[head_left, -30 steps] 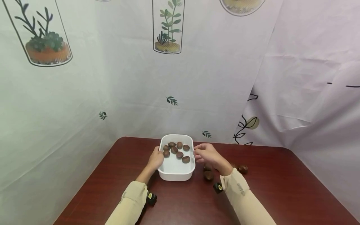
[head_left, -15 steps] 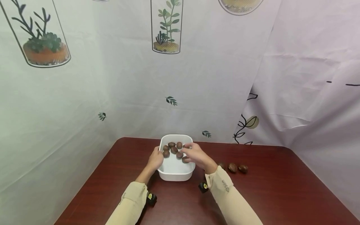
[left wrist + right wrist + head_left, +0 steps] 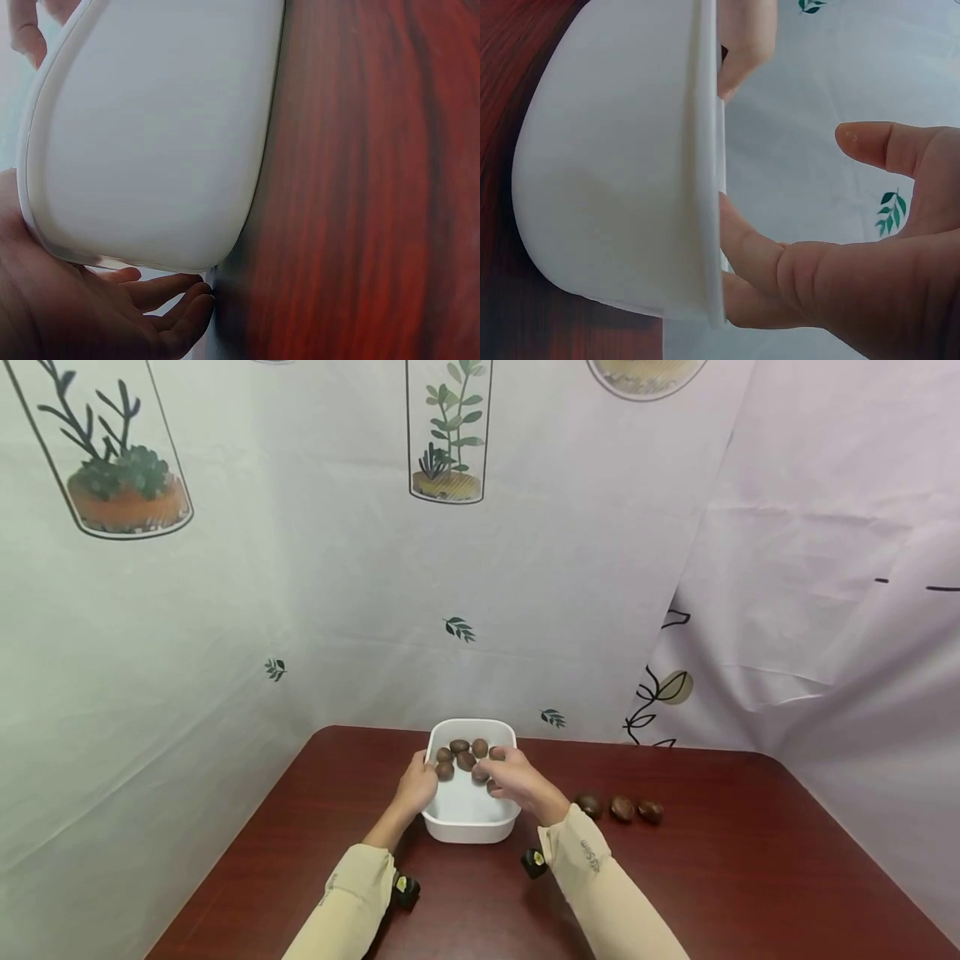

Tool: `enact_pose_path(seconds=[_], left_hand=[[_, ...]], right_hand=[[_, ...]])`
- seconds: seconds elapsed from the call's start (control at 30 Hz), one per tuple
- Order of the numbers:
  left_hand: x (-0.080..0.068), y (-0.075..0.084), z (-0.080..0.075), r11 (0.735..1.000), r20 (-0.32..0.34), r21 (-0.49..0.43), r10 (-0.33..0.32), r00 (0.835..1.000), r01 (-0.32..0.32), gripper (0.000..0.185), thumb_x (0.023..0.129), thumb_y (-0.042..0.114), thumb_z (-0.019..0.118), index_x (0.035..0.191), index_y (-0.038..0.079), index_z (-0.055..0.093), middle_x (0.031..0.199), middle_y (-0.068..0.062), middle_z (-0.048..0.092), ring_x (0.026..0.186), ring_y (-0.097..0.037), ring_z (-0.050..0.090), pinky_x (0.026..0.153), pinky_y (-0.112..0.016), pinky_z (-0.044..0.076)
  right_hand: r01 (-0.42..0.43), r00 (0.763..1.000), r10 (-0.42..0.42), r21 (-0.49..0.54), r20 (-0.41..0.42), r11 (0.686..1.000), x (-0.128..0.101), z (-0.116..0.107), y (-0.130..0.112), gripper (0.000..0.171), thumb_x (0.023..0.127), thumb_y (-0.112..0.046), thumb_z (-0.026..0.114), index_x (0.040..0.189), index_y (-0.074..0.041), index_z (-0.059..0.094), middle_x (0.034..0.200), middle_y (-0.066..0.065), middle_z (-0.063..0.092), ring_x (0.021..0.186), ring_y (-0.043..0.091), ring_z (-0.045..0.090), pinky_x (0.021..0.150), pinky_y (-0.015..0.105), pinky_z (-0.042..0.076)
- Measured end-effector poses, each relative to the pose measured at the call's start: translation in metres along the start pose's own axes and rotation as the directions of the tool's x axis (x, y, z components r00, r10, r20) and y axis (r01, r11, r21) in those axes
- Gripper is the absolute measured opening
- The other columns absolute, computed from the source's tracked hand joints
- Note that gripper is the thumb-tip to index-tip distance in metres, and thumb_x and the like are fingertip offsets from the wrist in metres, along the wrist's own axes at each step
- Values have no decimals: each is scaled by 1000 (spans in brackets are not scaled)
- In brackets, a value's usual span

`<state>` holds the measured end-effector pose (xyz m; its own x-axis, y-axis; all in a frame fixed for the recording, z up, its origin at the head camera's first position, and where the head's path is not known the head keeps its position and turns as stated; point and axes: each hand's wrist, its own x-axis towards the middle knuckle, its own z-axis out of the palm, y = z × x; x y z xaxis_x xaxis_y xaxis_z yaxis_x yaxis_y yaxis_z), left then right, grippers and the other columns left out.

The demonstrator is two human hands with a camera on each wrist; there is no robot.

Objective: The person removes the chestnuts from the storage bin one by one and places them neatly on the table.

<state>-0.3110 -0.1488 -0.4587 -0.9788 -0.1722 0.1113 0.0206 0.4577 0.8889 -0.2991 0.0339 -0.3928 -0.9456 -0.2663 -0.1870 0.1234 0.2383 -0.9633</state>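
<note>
Three loose chestnuts (image 3: 622,809) lie on red-brown table (image 3: 720,877), right of white tub (image 3: 471,832). R hand (image 3: 519,778) is over tub's right rim, hiding some nuts; thumb spread from fingers, fingertips hidden. L hand (image 3: 416,787) grips tub's left side. Inner chestnuts (image 3: 467,761): brown, roundish, mostly in far half.

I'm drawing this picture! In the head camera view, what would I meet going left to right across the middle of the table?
Left grip → white container → first loose brown nut → middle loose brown nut → last loose brown nut.
</note>
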Motion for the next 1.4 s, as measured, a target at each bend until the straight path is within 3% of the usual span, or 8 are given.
enact_pose_path(seconds=[0.13,0.33,0.5,0.73,0.87,1.1,1.23,1.4], left_hand=[[0,1,0,1000,-2,0,-3,1000,3,45,102,13,33,143,-4,40,141,-29,49,129,-45,46,105,-57,37],[0,0,0,1000,-4,0,7,1000,-7,44,102,12,33,143,-5,41,139,-28,51,128,-46,47,104,-57,39],[0,0,0,1000,-1,5,6,1000,-6,44,102,11,33,143,-5,40,139,-28,51,127,-45,48,104,-57,39],[0,2,0,1000,-2,10,-2,1000,2,45,102,12,32,144,-4,40,140,-28,50,128,-45,47,105,-57,38],[1,1,0,1000,-1,13,1,1000,-1,45,102,12,32,143,-5,40,139,-28,50,127,-45,47,104,-57,39],[1,0,1,1000,1,13,4,1000,-4,44,103,12,32,143,-4,40,139,-28,51,127,-45,48,104,-56,39],[1,-1,1,1000,1,12,5,1000,-5,44,103,12,32,143,-4,40,139,-28,51,127,-45,48,104,-56,39],[1,-1,1,1000,-6,7,11,1000,-11,44,102,12,33,142,-4,41,138,-27,51,126,-44,48,104,-56,39]], right_hand=[[2,1000,-2,-20,9,1000,1,4,0,78,86,-12,62,148,13,23,124,23,55,108,31,54,99,56,46],[-24,999,24,0,39,1000,4,8,2,84,86,-13,61,152,9,15,133,24,49,131,42,43,100,64,41],[-61,997,60,33,38,998,8,9,7,86,85,-11,61,154,5,12,135,25,46,135,46,36,99,65,40],[-79,997,79,65,11,995,14,13,11,89,86,-10,62,155,4,8,151,31,26,140,49,27,100,68,37],[-79,997,79,29,-1,996,16,15,16,81,86,-12,63,150,10,17,150,30,28,135,48,36,97,67,40],[-44,999,46,-157,9,987,14,21,20,47,84,-17,65,122,8,51,117,17,53,111,36,56,85,62,50],[-19,999,25,-202,24,979,14,22,22,44,84,-17,65,119,8,56,116,17,57,106,35,61,81,60,53],[-19,999,27,-196,35,980,14,24,22,55,84,-17,65,128,11,49,125,23,54,114,40,58,82,58,54]])
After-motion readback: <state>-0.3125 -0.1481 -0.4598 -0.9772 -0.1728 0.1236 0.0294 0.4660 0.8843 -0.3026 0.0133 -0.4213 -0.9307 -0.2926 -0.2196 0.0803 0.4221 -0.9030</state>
